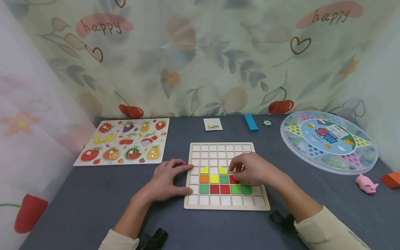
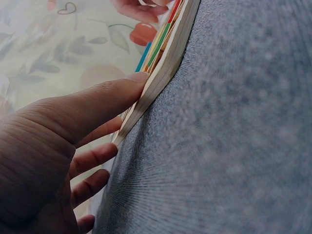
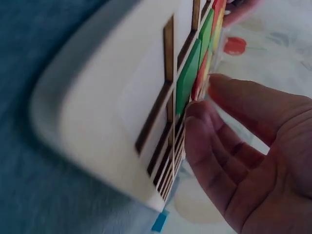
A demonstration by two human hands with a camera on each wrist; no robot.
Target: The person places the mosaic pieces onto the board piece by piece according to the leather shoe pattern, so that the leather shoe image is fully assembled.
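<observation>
A pale wooden grid board (image 1: 200,200) lies flat on the dark table, with colored tiles in some of its cells. My left hand (image 1: 167,180) rests at the board's left side, fingers spread, its thumb (image 2: 122,90) against the edge. Over the right part of the grid, my right hand (image 1: 251,168) pinches a red tile (image 1: 233,179) between curled fingers and thumb, at a cell beside a green tile (image 1: 224,179). Below runs a row of green and red tiles (image 1: 220,189). Two rounded yellow tiles (image 1: 223,170) sit above an orange tile (image 1: 204,178) and the green one.
A fruit picture board (image 1: 117,142) lies at back left. Behind the grid are a small printed card (image 1: 213,124), a blue block (image 1: 251,123) and a round chip (image 1: 267,123). To the right are a round game board (image 1: 328,159), a pink pig (image 1: 366,184) and an orange block (image 1: 390,180).
</observation>
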